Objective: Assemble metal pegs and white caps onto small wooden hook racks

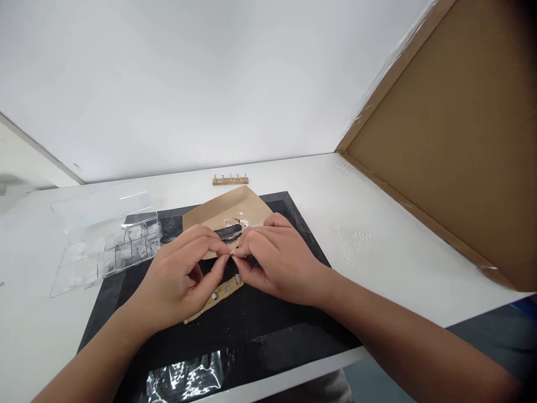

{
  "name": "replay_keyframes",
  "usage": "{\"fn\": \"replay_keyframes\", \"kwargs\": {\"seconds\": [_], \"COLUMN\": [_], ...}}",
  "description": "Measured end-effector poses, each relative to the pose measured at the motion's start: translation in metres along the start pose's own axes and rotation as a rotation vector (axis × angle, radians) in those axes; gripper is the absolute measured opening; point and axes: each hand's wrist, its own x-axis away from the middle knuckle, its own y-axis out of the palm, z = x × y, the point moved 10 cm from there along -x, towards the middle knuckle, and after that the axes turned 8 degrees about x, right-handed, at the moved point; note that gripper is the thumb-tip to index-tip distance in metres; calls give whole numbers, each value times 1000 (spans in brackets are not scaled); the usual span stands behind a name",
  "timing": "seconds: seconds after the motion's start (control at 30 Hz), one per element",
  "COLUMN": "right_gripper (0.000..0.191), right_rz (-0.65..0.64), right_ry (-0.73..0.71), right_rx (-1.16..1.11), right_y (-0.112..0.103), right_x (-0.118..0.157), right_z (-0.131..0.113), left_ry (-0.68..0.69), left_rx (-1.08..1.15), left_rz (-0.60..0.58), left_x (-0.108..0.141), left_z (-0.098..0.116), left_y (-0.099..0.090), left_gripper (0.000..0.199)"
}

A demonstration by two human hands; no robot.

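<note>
Above the black mat [293,336], just at the near edge of the brown paper tray [213,210], the left hand [178,274] and the right hand [281,257] meet over one tiny pale piece [231,253]. Thumb and forefinger on each side are pinched together, with the piece grasped between the two sets of fingers; its exact shape is too small to tell. For work this fine, a light, even pinch probably serves best: squeezing hard could make the piece spring away. One hand should hold steady while the other makes the small adjustments, and bracing the wrists would help against tremor. Keeping the work low makes sense too, since a dropped bit could be lost among the white bits [243,223] in the tray or the specks on the mat. Beneath the hands lies a wooden strip [226,289], partly hidden by the left one; care is wise not to knock it. Beyond the tray, a second strip with small upright pieces [230,180] stands on the desk [306,190].
</note>
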Motion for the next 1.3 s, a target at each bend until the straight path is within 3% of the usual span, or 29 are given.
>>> {"fn": "replay_keyframes", "kwargs": {"seconds": [0.87,1.3], "right_gripper": [10,5], "right_rz": [-71,19], "right_ry": [133,113], "right_rx": [-485,-637], "right_y": [13,5], "right_x": [-1,0], "right_z": [18,23], "left_ry": [-82,-231], "left_rx": [33,315], "left_rz": [27,82], "left_x": [-2,1], "left_z": [-1,-17], "left_y": [-2,-3], "left_gripper": [6,9]}}
